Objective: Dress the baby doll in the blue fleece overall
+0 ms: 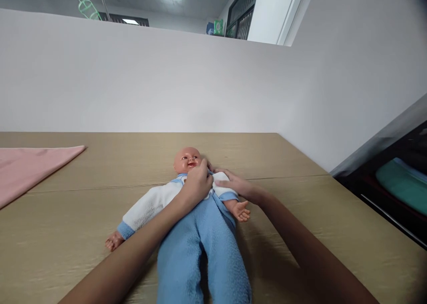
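A baby doll [187, 159] lies on its back on the table, head away from me, its face turned up. It wears a fleece outfit [187, 250] with blue legs and white sleeves with blue cuffs. My left hand [199, 178] is closed on the outfit at the upper chest, close below the chin; its fingertips are partly hidden. At the doll's shoulder on the right, my right hand [238, 185] grips the white sleeve [221, 178], fingers behind it and thumb in front. The doll's hand [240, 210] sticks out of that short-looking sleeve. Its other arm stretches out to the lower left.
The wooden-topped table [287, 233] has a seam running across it. A folded pink cloth [33, 166] lies at the left. White walls [143, 82] border the table's far and right sides. Green fabric [403, 186] sits in a dark recess at the right.
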A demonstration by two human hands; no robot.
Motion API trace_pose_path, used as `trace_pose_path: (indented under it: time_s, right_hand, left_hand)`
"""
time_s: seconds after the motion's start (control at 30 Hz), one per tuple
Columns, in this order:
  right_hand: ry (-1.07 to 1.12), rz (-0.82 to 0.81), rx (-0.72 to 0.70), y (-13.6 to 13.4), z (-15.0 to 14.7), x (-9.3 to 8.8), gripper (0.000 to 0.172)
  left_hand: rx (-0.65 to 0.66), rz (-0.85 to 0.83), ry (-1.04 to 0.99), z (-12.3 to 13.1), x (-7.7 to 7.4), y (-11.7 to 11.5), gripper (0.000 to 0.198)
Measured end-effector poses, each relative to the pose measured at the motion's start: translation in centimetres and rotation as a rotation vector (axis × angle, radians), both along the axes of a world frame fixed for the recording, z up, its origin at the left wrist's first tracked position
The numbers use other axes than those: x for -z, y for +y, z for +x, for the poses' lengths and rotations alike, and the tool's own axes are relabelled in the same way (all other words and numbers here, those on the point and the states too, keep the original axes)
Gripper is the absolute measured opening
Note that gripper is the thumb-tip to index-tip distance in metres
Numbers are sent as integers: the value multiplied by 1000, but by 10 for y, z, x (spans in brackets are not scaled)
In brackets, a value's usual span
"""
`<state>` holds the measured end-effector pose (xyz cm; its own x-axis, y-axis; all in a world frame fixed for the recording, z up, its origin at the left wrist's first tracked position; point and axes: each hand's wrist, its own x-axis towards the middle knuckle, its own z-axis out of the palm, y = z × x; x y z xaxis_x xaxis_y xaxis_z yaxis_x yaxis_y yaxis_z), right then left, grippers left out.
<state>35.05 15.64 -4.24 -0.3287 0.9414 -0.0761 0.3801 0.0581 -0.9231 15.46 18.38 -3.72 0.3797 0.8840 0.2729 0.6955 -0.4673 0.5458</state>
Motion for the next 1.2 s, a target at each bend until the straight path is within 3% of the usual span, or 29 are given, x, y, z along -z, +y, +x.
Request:
trace_pose_path:
  time_s: [0.1, 0.23, 0.33, 0.57, 0.7, 0.8, 0.9, 1.03, 1.2]
  right_hand:
    - [-314, -20, -124, -21, 17, -25, 78]
    - [-741, 154, -173, -39, 36, -49, 46]
    - [-812, 187, -175, -44, 43, -49, 45]
    - [-643, 432, -205, -52, 57, -19, 76]
    - [-595, 500, 13, -57, 75, 1, 55]
    - [-504, 511, 125, -60, 89, 18, 55]
    - [-422, 549, 172, -62, 97, 36, 57]
    - [-367, 610, 252, -64, 101, 54, 59]
    - [-318, 597, 221, -64, 100, 60, 59]
  left_hand:
    - [-11, 1, 25, -1, 0, -1, 27]
    - [-14, 0, 46, -2, 3, -1, 28]
    - [-8, 9, 46, -3, 3, -1, 27]
    - [31, 47, 36, -5, 1, -7, 17]
    - [45, 69, 34, -7, -1, -11, 18]
    - [54, 76, 35, -8, -3, -15, 17]
    - [48, 112, 61, -10, -6, -18, 15]
    - [30, 279, 142, -19, -10, -30, 23]
    - [68, 307, 154, -24, -16, -70, 29]
